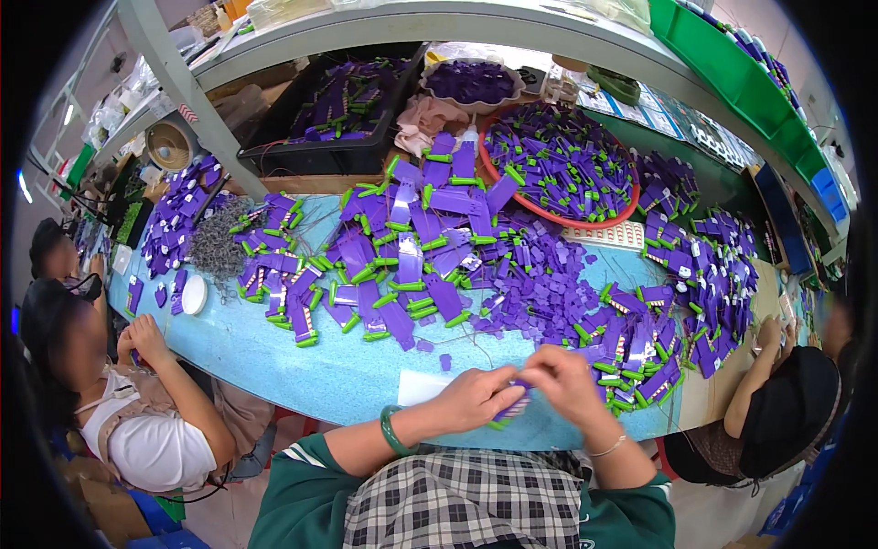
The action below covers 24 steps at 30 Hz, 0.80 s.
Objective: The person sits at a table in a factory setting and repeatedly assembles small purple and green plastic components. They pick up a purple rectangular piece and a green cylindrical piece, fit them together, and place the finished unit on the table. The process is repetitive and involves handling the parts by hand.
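Close to the table's front edge, my left hand (474, 399) is closed on a small flat purple piece with a green end and a striped face (512, 412). My right hand (564, 384) meets it at the top of that piece, thumb and fingers pinched together; what they grip is too small to make out. A white sheet or card (419, 386) lies on the blue tabletop beside my left hand. Just beyond both hands spreads a heap of small purple squares (540, 297), next to piled purple pieces with green ends (402, 265).
An orange-rimmed basket (631, 206) and a black crate (293, 163), both full of purple pieces, stand at the back under a grey shelf (457, 26). A grey wire tangle (217, 240) and white lid (195, 294) lie left. People sit at both sides, hands at the table.
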Each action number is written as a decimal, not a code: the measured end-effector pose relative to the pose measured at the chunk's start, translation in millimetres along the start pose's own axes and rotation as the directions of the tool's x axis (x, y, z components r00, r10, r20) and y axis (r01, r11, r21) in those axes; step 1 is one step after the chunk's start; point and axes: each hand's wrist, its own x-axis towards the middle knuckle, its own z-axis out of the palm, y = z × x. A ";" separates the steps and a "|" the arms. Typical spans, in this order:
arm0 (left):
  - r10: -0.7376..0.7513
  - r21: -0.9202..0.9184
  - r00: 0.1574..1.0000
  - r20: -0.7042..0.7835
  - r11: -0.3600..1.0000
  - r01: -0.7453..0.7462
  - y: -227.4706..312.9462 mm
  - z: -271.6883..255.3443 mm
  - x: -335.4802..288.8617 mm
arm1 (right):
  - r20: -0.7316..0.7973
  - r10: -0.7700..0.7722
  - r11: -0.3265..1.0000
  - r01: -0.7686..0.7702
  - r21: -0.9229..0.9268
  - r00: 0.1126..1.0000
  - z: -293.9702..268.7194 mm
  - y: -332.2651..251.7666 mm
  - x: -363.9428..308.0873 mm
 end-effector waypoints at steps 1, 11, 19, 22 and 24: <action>-0.029 0.038 0.999 0.037 0.999 0.027 8.1 -10.6 2.0 | -0.010 0.041 0.999 -0.041 -0.032 0.999 -19.6 1.4 1.9; 0.359 0.979 0.929 -0.092 0.202 0.019 -42.5 -98.1 18.0 | -0.128 -0.269 0.638 0.077 -0.766 0.955 -87.8 -12.0 -10.5; 0.356 0.400 0.778 -0.517 0.904 -0.148 13.7 -115.5 -7.4 | 0.024 -0.178 0.750 0.151 -0.644 0.984 22.3 9.1 -36.2; 0.104 -0.487 0.891 -0.441 0.806 -0.336 38.0 -98.8 -19.9 | 0.011 -0.125 0.745 0.101 -0.660 0.992 25.4 15.5 -34.7; 0.135 -0.720 0.962 -0.236 0.641 -0.267 26.0 -82.2 -23.8 | 0.021 -0.109 0.751 0.097 -0.653 0.994 25.1 12.0 -32.2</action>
